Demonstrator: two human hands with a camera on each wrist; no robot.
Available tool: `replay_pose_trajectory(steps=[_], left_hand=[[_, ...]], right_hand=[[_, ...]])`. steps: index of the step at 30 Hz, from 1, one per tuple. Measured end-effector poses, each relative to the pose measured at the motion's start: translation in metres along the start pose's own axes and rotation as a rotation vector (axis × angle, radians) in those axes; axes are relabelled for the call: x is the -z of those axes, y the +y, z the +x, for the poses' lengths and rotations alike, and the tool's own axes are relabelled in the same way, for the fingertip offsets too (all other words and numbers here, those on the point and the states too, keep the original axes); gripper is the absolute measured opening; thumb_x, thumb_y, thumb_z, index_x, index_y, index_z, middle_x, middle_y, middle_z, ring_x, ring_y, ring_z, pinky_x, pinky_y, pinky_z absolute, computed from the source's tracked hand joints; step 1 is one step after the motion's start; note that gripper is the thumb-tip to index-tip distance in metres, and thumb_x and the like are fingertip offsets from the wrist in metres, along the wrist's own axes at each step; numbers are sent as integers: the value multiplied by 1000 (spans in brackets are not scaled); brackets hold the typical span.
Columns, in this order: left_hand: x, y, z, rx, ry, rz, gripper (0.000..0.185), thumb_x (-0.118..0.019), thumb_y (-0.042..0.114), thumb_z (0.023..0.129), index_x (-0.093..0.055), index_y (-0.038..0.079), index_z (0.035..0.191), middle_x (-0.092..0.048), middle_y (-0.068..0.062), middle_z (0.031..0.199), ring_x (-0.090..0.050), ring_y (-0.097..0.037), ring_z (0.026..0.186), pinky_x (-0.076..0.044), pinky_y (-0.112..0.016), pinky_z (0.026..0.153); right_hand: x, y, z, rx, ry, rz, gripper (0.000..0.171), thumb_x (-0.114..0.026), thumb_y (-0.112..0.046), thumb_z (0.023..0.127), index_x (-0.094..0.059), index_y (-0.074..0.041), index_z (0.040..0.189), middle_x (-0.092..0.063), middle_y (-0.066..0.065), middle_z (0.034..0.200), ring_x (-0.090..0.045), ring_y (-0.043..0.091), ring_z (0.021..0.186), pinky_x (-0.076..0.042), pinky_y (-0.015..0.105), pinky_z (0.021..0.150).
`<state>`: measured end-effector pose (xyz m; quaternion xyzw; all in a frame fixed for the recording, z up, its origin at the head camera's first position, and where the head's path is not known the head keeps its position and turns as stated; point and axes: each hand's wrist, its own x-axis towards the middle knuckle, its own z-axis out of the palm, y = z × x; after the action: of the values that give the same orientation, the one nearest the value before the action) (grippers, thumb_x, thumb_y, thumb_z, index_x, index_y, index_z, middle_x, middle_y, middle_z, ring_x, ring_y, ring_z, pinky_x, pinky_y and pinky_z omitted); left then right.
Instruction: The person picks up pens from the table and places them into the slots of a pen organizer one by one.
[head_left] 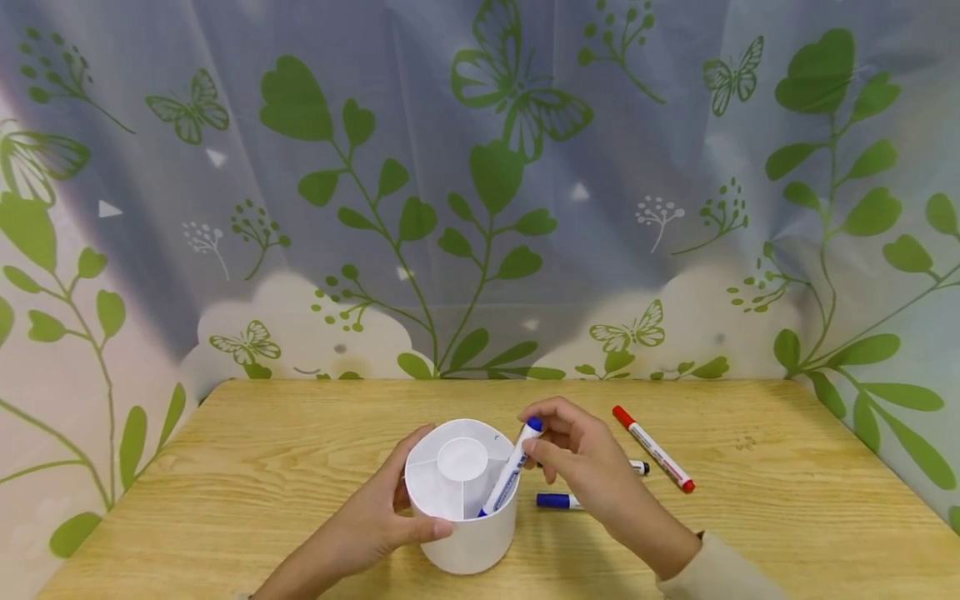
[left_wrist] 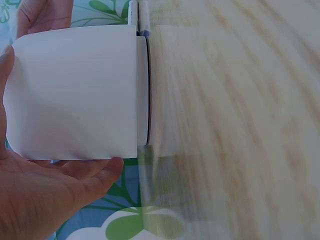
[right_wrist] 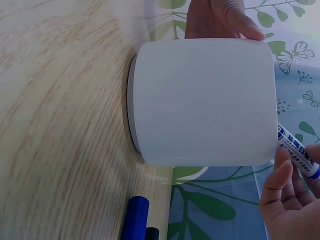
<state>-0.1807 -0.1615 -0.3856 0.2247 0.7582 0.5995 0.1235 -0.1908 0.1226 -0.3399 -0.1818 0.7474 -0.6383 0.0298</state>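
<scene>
A white round pen holder (head_left: 465, 546) with divided compartments and a round centre cup stands on the wooden table. My left hand (head_left: 367, 521) grips it from the left, thumb on the front wall and fingers round the far side. My right hand (head_left: 588, 467) pinches a blue marker (head_left: 512, 473) near its upper end. The marker leans, its lower end inside the front right compartment. In the right wrist view the holder's wall (right_wrist: 205, 102) hides that lower end, while the printed barrel (right_wrist: 295, 147) shows above the rim.
Right of the holder lies another blue marker (head_left: 553, 501), partly behind my right hand. A black-capped marker (head_left: 640, 467) is mostly covered by that hand. Farther right a red marker (head_left: 654, 450) lies slantwise on the table (head_left: 300, 433). A leaf-patterned curtain (head_left: 420, 167) hangs behind.
</scene>
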Motion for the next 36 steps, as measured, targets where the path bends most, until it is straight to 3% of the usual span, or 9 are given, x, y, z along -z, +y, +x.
replay_pose_trajectory(steps=[9,23,31,36], left_hand=[[1,1,0,-17,-18,-16,103,-86,20,89,-18,15,167,-40,-23,159,-54,-40,137,-54,-45,104],[0,0,0,-16,-13,-17,103,-86,20,89,-19,16,166,-40,-22,159,-54,-39,137,-51,-42,105],[0,0,1,-21,-9,-1,102,-87,20,88,-20,16,166,-41,-21,159,-54,-38,136,-52,-30,102],[0,0,0,-14,-4,-1,102,-87,20,88,-20,15,166,-41,-20,159,-55,-37,136,-50,-35,105]], right_hand=[[-4,3,1,-22,-33,-19,27,-66,-7,102,-59,0,127,-67,10,102,-66,19,86,-53,22,66],[-7,3,-3,-61,-73,-71,27,-68,-8,99,-64,0,125,-66,8,100,-62,15,77,-50,23,61],[-8,4,-5,-60,-83,-96,26,-68,-9,99,-66,-4,125,-66,8,98,-64,17,81,-50,23,62],[-7,4,-5,-39,-93,-98,27,-68,-9,100,-66,-3,126,-67,10,98,-64,16,81,-50,24,62]])
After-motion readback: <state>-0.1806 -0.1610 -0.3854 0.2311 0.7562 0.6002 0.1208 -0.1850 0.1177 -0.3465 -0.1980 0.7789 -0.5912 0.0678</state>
